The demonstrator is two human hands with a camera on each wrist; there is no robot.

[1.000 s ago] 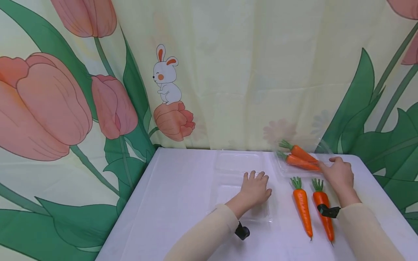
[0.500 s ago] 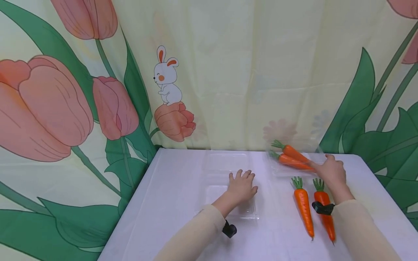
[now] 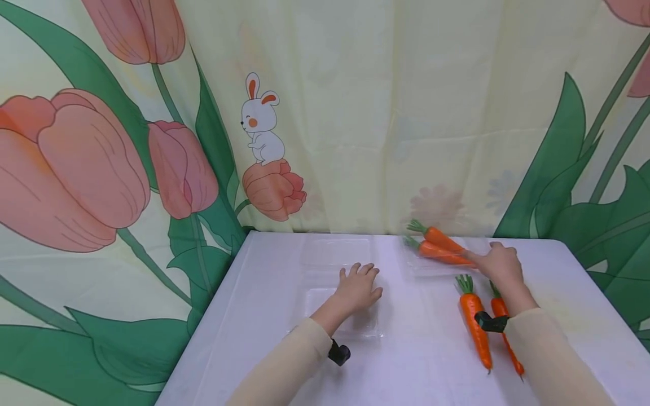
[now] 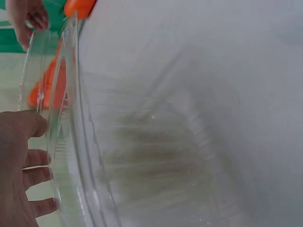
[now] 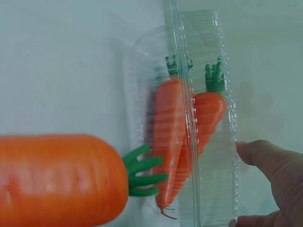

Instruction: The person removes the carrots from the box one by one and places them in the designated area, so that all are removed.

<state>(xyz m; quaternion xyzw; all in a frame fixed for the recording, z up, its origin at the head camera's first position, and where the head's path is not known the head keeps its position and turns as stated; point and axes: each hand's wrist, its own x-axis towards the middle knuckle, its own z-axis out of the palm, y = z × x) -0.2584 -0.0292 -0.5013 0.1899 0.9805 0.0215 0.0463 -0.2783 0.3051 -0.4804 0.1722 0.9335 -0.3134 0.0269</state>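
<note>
Two clear plastic boxes stand side by side on the white table. The left clear plastic box (image 3: 317,324) is spread flat, lid behind base. My left hand (image 3: 355,291) lies over it, fingers spread and straight; in the left wrist view the fingertips (image 4: 40,176) meet a clear rim. In the right clear plastic box (image 3: 424,269) lie two orange carrots (image 3: 440,252) with green tops pointing left. My right hand (image 3: 500,268) holds this box at its right end, thumb and fingers (image 5: 258,151) at the rim. The box hides part of the grip.
Two more carrots lie loose near the right forearm: a carrot (image 3: 475,327) in plain sight and another carrot (image 3: 499,307) partly hidden by the sleeve and wrist camera. A tulip-patterned curtain (image 3: 350,113) hangs right behind the table's back edge.
Both hands have moved left, and the two clear boxes have slid left with them, the carrots riding inside the right one. The loose carrots stay about where they were.
</note>
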